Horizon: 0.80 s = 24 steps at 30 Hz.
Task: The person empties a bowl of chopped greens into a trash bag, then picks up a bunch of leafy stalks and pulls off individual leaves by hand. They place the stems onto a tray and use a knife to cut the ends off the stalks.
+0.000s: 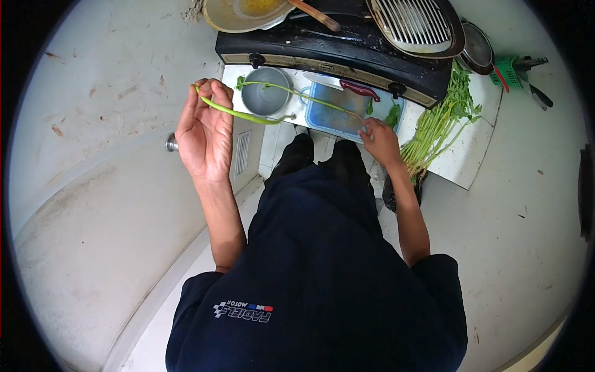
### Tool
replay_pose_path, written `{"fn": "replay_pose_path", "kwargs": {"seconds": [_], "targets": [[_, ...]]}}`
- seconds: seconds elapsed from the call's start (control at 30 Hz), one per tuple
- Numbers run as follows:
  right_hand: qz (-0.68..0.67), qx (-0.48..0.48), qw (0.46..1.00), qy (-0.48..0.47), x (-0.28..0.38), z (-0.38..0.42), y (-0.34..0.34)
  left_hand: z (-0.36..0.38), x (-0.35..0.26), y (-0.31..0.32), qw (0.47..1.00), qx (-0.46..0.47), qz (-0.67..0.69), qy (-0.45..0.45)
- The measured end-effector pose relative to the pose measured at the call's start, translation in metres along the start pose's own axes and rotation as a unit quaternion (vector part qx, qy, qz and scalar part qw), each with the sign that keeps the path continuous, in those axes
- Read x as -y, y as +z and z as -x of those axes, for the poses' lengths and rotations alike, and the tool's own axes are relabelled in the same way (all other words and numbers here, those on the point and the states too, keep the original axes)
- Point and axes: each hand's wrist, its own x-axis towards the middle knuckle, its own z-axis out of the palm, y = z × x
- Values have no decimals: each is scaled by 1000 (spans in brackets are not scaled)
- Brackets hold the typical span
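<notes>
My left hand point(207, 133) is raised at the left, palm showing, and pinches one end of a long green chili point(248, 116). The chili's curved stem end points right, toward the counter. Over the blue tray point(316, 116), my right hand point(379, 141) pinches the lower end of a thin leafy green stalk point(304, 98). That stalk reaches left across a grey bowl point(265, 99), its small leaf near the bowl's far left rim. A knife with a dark red handle point(359, 90) lies at the tray's far edge. Some loose green leaves point(393, 116) are on the tray.
A black stove point(328, 56) stands behind the counter, bearing a pan point(242, 15) with a wooden-handled utensil and a ridged grill pan point(412, 25). A bunch of leafy stalks point(434, 133) lies right of the tray. A green basket point(505, 71) with utensils is farther right.
</notes>
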Motion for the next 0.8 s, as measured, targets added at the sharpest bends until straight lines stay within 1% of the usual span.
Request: {"fn": "replay_pose_path", "kwargs": {"seconds": [0.07, 0.17, 0.27, 0.3, 0.37, 0.4, 0.47, 0.5, 0.6, 0.63, 0.7, 0.77, 0.8], "targets": [[-131, 8, 988, -83, 32, -4, -14, -6, -6, 2, 999, -35, -2, 3], [-143, -5, 968, -205, 86, -17, -11, -23, -27, -5, 994, -103, 33, 3], [-112, 55, 960, -251, 86, -44, 35, -44, -46, -17, 988, -141, 5, 62], [-81, 89, 960, -253, 90, -53, 41, -53, -55, -26, 986, -137, -12, 95], [-62, 122, 976, -172, 90, -64, 49, -74, -80, -58, 963, -127, -161, 175], [-52, 137, 980, -131, 88, -69, 53, -83, -94, -76, 940, -122, -233, 217], [0, 61, 993, -103, 72, -73, 63, -95, -122, -111, 892, -164, -340, 249], [26, 22, 996, -88, 66, -73, 65, -98, -135, -128, 867, -189, -390, 244], [31, -39, 997, -66, 62, -68, 60, -94, -171, -175, 794, -216, -545, 161], [70, -84, 990, -86, 56, -67, 65, -91, -177, -184, 785, -227, -561, 130], [125, -91, 987, -47, 48, -67, 71, -85, -190, -204, 762, -251, -594, 64], [180, -100, 979, -3, 50, -65, 80, -85, -202, -225, 756, -257, -599, 60], [186, -103, 977, 9, 53, -66, 83, -87, -205, -229, 754, -257, -601, 58]]}}
